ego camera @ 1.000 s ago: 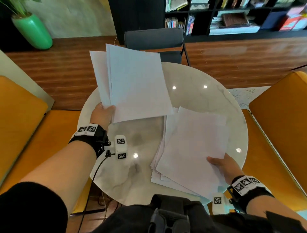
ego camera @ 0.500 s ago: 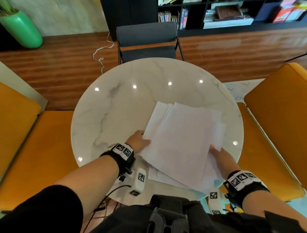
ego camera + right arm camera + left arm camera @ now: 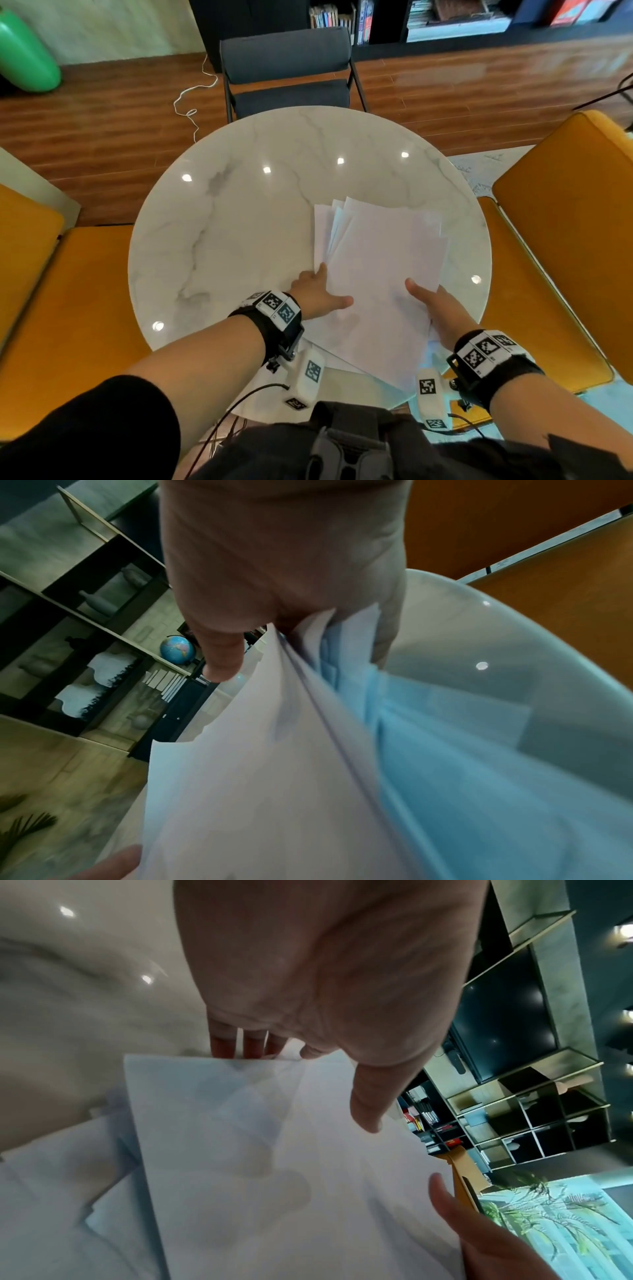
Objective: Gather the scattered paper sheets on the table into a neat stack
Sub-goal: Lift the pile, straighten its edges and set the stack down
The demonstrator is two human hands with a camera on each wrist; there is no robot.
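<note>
A loose, fanned pile of white paper sheets [image 3: 376, 274] lies on the right half of the round marble table [image 3: 222, 222]. My left hand [image 3: 318, 294] is at the pile's left edge. Its fingers [image 3: 222, 1045] go under the sheets [image 3: 274, 1150] and its thumb lies over them. My right hand [image 3: 435, 308] grips the pile's near right side, thumb on top and the other fingers hidden below. In the right wrist view the sheets [image 3: 274, 750] run between the thumb and fingers of my right hand [image 3: 274, 561], their near edge lifted off the table.
A dark chair [image 3: 287, 68] stands at the table's far side. Orange seats flank it on the left [image 3: 68, 308] and right [image 3: 565, 222]. A green vase [image 3: 24, 58] and a white cord [image 3: 191, 99] are on the wooden floor.
A second ago my left hand held a batch of sheets in the air. It has laid them on the pile, and both hands now hold the pile's sides, with the sheets drawn closer together.
</note>
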